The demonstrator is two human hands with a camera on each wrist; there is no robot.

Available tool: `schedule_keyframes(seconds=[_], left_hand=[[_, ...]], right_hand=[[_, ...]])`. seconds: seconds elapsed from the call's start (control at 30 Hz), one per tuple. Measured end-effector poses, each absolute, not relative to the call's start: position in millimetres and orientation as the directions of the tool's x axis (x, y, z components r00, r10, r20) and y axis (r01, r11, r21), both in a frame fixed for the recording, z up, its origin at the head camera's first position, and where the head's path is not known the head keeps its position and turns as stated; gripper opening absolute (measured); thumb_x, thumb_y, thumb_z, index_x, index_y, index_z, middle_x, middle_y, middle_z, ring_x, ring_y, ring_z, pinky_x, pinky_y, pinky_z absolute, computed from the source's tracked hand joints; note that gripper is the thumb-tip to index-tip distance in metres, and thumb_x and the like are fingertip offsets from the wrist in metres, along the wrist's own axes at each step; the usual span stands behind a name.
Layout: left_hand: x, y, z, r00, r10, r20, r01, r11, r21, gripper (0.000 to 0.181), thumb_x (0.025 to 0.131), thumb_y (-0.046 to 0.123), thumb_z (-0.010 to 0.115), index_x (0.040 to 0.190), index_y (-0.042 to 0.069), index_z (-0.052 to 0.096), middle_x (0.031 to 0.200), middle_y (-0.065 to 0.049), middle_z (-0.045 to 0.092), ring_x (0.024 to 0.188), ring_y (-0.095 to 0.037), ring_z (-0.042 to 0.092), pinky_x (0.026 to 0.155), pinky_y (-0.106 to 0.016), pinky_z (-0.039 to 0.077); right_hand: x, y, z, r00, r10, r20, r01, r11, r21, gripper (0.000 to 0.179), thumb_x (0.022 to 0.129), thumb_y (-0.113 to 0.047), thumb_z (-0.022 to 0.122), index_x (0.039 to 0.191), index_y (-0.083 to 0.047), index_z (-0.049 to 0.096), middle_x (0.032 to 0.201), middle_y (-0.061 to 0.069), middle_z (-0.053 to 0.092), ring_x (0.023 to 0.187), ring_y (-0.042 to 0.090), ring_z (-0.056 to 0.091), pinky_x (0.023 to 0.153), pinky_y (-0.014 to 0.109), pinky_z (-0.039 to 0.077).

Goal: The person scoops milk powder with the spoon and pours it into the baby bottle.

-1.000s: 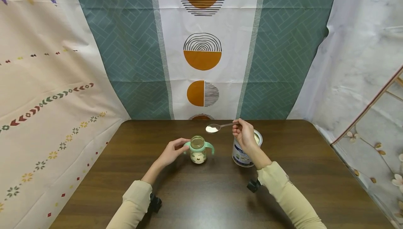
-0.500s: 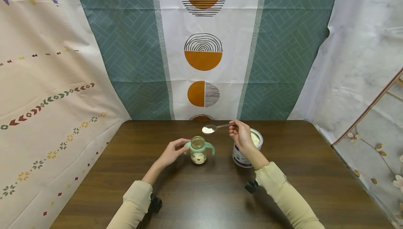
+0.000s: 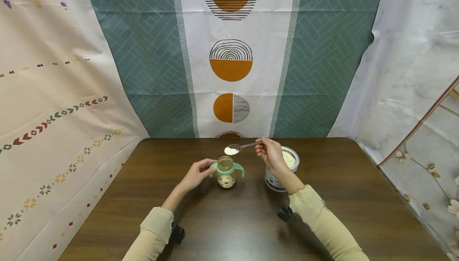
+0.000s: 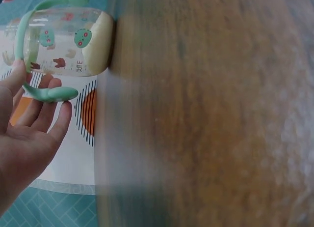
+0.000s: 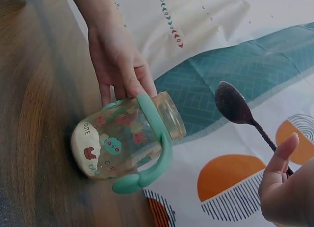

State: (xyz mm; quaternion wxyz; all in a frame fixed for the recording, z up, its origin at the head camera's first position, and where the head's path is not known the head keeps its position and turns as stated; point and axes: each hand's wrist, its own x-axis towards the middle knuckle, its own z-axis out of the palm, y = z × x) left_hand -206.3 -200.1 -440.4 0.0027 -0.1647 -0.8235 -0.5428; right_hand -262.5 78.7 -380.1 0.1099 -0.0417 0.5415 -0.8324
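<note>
A clear baby bottle [image 3: 226, 177] with a mint-green two-handled collar stands upright and uncapped on the table. Pale powder lies in its bottom, seen clearly in the left wrist view. My left hand [image 3: 196, 174] holds the bottle's left handle [image 4: 54, 94], thumb on the collar and fingers round behind. Above and slightly right of the bottle's mouth, my right hand [image 3: 271, 155] pinches the end of a spoon [image 5: 234, 104]. White powder [image 3: 231, 150] heaps in the spoon's bowl. Behind the right wrist stands an open milk powder can [image 3: 275, 181], partly hidden by that arm.
The brown wooden table [image 3: 229, 221] reaches back to a hanging patterned curtain [image 3: 154, 73]. A cream cloth [image 3: 64, 133] hangs at the left, a marbled floral one [image 3: 405, 105] at the right. Dark wrist devices [image 3: 177, 232] sit under both sleeves.
My right hand has carried the powder-filled spoon leftward and slightly down, closer over the bottle's mouth. More of the can's opening shows. My left hand and the bottle have stayed in place.
</note>
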Motion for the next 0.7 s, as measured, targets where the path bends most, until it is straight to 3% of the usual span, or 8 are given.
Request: schedule_keyframes(seconds=[0.37, 0.7], left_hand=[[-204.3, -201.0, -438.7, -0.947, 0.272, 0.172, 0.264, 0.353, 0.898, 0.029, 0.096, 0.009, 0.059, 0.124, -0.001, 0.061, 0.122, -0.021, 0.064, 0.110, -0.037, 0.059, 0.083, -0.028, 0.051], [-203.0, -201.2, -438.8, -0.946, 0.272, 0.177, 0.270, 0.359, 0.893, 0.030, 0.096, 0.009, 0.060, 0.124, -0.001, 0.061, 0.122, -0.021, 0.065, 0.109, -0.037, 0.060, 0.083, -0.028, 0.051]], right_hand=[[-257.9, 71.9, -380.4, -0.973, -0.229, -0.023, 0.099, -0.325, -0.940, 0.028, 0.106, -0.012, 0.035, 0.103, 0.008, 0.054, 0.066, -0.002, 0.061, 0.055, 0.004, 0.056, 0.053, 0.015, 0.048], [-255.5, 63.1, -386.4, -0.982, -0.191, -0.002, 0.044, -0.216, -0.975, 0.027, 0.105, -0.012, 0.038, 0.102, 0.007, 0.056, 0.069, 0.000, 0.059, 0.055, 0.005, 0.056, 0.054, 0.017, 0.049]])
